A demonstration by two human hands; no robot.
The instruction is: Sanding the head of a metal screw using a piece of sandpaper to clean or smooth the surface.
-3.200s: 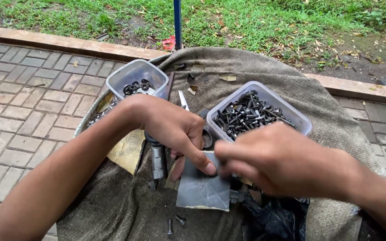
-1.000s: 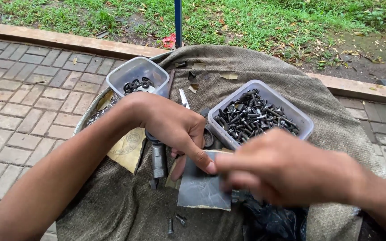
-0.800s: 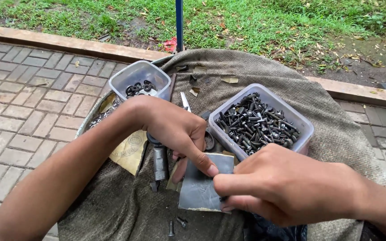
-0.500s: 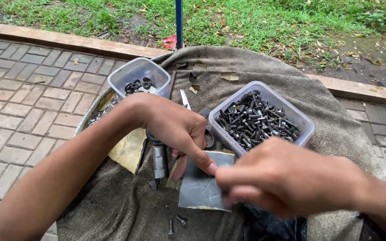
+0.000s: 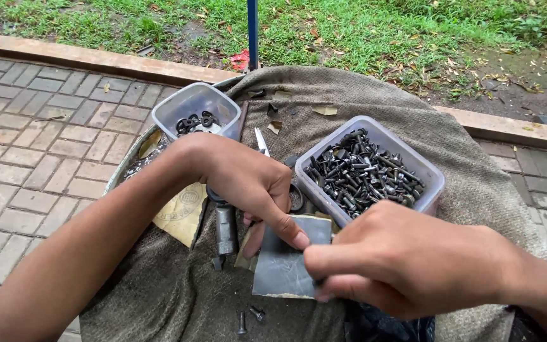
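My left hand (image 5: 248, 183) reaches in from the left, and its index finger and thumb press down on a grey sheet of sandpaper (image 5: 280, 275) lying on the cloth. My right hand (image 5: 406, 259) is closed in a pinch at the sheet's right edge, with the fingertips against the paper. Whatever small part it pinches is hidden by the fingers. A dark metal cylinder (image 5: 226, 228) lies just under my left hand. Two loose bolts (image 5: 243, 323) lie in front of the sheet.
A clear tub (image 5: 435, 183) full of dark bolts stands behind my right hand. A smaller tub (image 5: 172, 114) with washers stands at the back left. Everything rests on a brown cloth (image 5: 159, 297) over a round surface. A tan paper piece (image 5: 182, 212) lies at the left, with brick paving and grass around.
My right hand has slid back and forth over the sandpaper's right edge and now sits slightly further right. My left hand has kept pressing on the sheet.
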